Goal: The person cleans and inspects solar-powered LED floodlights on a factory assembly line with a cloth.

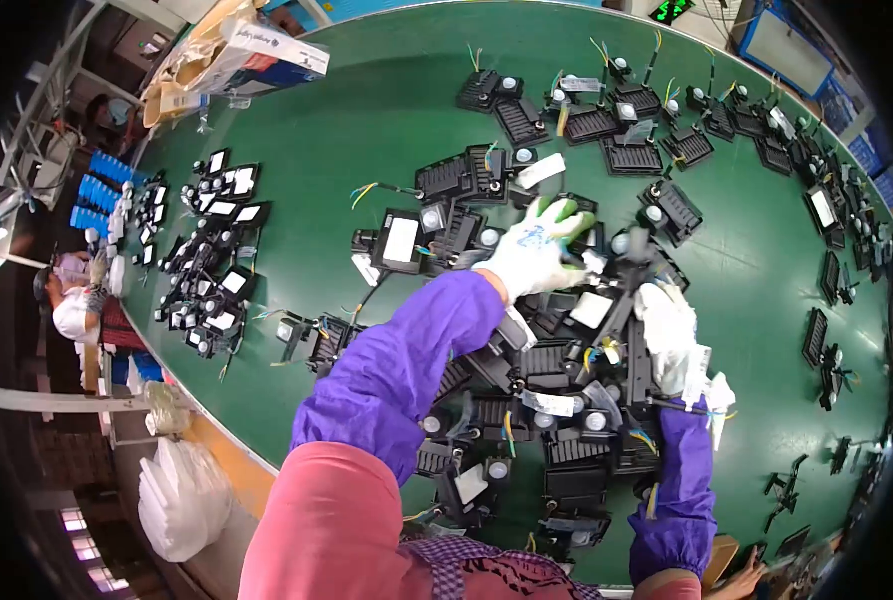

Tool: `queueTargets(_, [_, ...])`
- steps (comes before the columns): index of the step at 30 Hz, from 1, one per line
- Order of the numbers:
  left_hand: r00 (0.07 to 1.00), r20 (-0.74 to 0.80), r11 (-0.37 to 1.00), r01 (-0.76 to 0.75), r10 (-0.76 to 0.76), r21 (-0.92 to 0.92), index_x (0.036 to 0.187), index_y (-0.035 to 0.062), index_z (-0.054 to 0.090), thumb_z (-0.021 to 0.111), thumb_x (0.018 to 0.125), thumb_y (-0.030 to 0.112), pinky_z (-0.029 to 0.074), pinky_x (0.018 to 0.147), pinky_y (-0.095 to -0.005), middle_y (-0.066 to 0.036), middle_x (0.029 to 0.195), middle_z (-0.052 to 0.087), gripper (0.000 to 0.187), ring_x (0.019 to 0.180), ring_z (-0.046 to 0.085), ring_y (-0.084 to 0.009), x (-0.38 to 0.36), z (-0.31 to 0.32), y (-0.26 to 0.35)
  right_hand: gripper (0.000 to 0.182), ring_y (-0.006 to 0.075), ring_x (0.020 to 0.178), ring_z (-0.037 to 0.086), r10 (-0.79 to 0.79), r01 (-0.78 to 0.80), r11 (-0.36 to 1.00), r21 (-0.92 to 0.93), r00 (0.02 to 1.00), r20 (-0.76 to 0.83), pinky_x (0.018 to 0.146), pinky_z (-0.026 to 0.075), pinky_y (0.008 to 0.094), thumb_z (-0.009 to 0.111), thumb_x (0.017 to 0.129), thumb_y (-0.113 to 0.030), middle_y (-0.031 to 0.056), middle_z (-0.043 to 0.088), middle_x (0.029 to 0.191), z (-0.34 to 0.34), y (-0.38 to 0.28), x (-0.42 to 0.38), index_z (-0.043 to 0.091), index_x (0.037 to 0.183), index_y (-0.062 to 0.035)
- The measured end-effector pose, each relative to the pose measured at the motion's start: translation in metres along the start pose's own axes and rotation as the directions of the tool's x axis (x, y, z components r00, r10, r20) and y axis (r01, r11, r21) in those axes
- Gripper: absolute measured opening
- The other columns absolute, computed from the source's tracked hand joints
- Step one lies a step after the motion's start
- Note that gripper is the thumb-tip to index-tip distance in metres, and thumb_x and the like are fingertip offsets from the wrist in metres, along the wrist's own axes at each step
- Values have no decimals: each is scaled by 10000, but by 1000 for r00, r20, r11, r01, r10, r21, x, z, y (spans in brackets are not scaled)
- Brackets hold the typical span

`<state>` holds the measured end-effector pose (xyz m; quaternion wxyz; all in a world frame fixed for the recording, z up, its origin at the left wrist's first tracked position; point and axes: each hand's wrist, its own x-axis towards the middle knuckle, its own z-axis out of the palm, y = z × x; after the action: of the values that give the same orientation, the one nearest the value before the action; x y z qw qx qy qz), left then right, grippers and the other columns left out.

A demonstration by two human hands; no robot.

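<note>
My left hand (539,250), in a white glove with green fingertips, reaches over the middle of a pile of black floodlights (547,362). Its fingers are spread, resting at the top of the pile. On the pile's right side, my right hand (669,335), also gloved, is closed round the edge of a black floodlight (639,365) seen edge-on. A white label (698,374) hangs beside that hand. Many of the lights have finned backs, white dome sensors and short coloured wires. A white sticker (592,310) shows on one below my left hand.
More floodlights lie in a cluster (217,200) at the left and in rows (632,155) along the back and right of the green table (312,190). An open cardboard box (257,60) stands at the back left. A person (77,300) is beyond the left edge.
</note>
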<state>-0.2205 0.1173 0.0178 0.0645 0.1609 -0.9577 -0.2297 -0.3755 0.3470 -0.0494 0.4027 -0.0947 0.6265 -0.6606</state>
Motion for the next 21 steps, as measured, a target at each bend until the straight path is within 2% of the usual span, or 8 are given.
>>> queueTargets(9, [993, -78, 995, -83, 87, 62, 1328, 129, 512, 764, 665, 264, 404, 1056, -471, -150, 1356, 478, 721, 1263, 420, -412, -82, -38, -66, 172, 277, 903, 642, -432, 554, 675, -487, 833, 347, 904, 495, 402, 635, 854, -77, 108, 673, 965, 116, 12, -77, 672, 1014, -25])
queueTargets(12, [988, -101, 990, -111, 119, 89, 1314, 150, 513, 760, 602, 232, 407, 1055, -484, -141, 1326, 492, 758, 1253, 417, -448, -106, -44, -89, 235, 281, 940, 646, -358, 538, 704, -463, 832, 423, 908, 496, 398, 630, 862, -96, 134, 664, 1047, 135, 21, -89, 643, 1085, -22])
queueTargets(15, [992, 14, 986, -128, 127, 107, 1320, 111, 520, 801, 623, 286, 383, 1070, -494, -161, 1333, 488, 771, 1263, 418, -415, -129, -68, -94, 402, 247, 954, 632, -182, 172, 983, 61, 894, 410, 839, 510, 346, 634, 870, -150, 145, 624, 1161, 146, 37, -96, 562, 1241, -13])
queueTargets(17, [953, 296, 987, -106, 67, 117, 1377, 112, 490, 798, 667, 317, 362, 1088, -504, -186, 1425, 433, 801, 1313, 390, -436, -131, -99, -92, 448, 158, 863, 639, 155, -352, 825, 443, 894, 421, 715, 537, 273, 649, 880, -162, 144, 625, 1146, 147, 34, -107, 531, 1271, 22])
queueTargets(18, [902, 427, 982, -133, 65, 132, 1397, 117, 479, 793, 692, 331, 359, 1089, -510, -192, 1456, 411, 801, 1325, 385, -444, -128, -117, -94, 349, 164, 829, 642, -31, 26, 999, 19, 912, 409, 689, 538, 286, 651, 879, -140, 147, 639, 1072, 137, 19, -94, 569, 1182, 14])
queueTargets(19, [780, 620, 957, -239, 89, 164, 1422, 116, 451, 781, 727, 329, 363, 1086, -502, -191, 1481, 392, 799, 1336, 394, -420, -115, -143, -89, 251, 169, 795, 646, -216, 379, 822, -424, 898, 383, 662, 540, 299, 652, 879, -118, 149, 654, 998, 127, 5, -81, 607, 1092, 6])
queueTargets(20, [622, 778, 923, -344, 86, 172, 1447, 114, 422, 768, 762, 327, 368, 1084, -495, -190, 1505, 373, 796, 1347, 403, -395, -94, -170, -85, 177, 183, 855, 651, -10, 104, 921, -375, 970, 244, 705, 543, 308, 647, 875, -89, 145, 654, 966, 130, -41, -88, 628, 1034, -13])
queueTargets(21, [588, 802, 990, -134, 107, -34, 1458, 100, 397, 763, 781, 323, 374, 1082, -468, -185, 1502, 382, 802, 1338, 421, -362, -69, -193, -85, 100, 143, 745, 628, 145, -221, 932, 288, 954, 263, 645, 535, 290, 634, 899, -93, 101, 652, 892, 138, -78, -87, 609, 958, -15])
